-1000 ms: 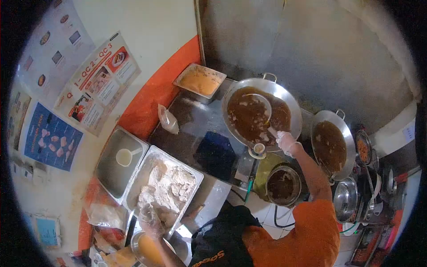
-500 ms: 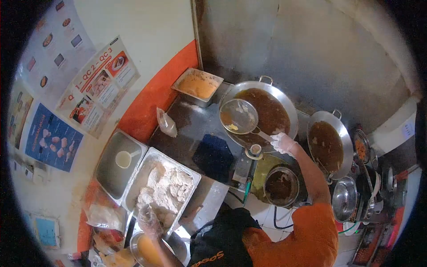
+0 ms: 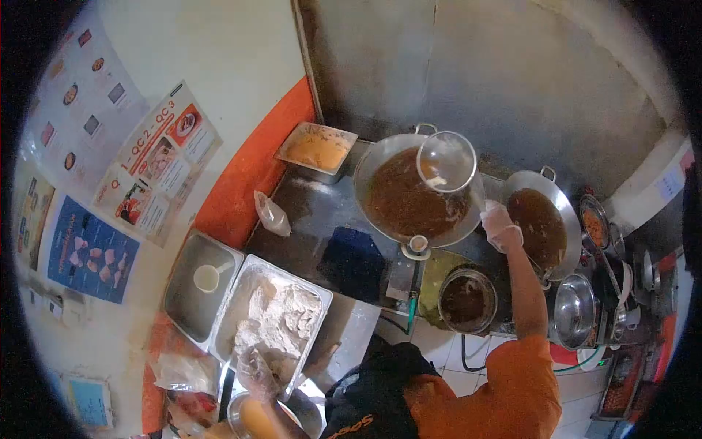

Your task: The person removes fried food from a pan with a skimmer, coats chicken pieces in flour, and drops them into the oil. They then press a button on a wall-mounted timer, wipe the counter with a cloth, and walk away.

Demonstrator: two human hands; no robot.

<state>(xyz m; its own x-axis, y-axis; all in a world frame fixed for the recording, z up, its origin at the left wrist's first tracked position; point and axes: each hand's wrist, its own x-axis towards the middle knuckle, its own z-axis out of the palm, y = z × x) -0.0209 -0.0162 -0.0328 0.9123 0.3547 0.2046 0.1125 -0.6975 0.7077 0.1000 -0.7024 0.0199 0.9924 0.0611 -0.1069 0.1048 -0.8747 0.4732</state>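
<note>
My right hand, in a flour-dusted clear glove, is closed around the handle of a round mesh strainer. The strainer is over the far right of a large wok of brown oil, with a small pale piece in its mesh. My left hand, gloved and floury, is at the near end of a metal tray. Its fingers look loosely extended, and I see nothing held in them. White flour-coated pieces fill much of that tray. Below my left hand stands a bowl of orange liquid.
A second wok of brown oil stands at the right, with a dark pot nearer me. At the back left is a tray with orange contents. A metal container holds a white scoop. A plastic bag lies on the counter.
My right hand has moved right, carrying the strainer from the wok's left side to its far right. My left hand stays by the flour tray. The view has shifted slightly.
</note>
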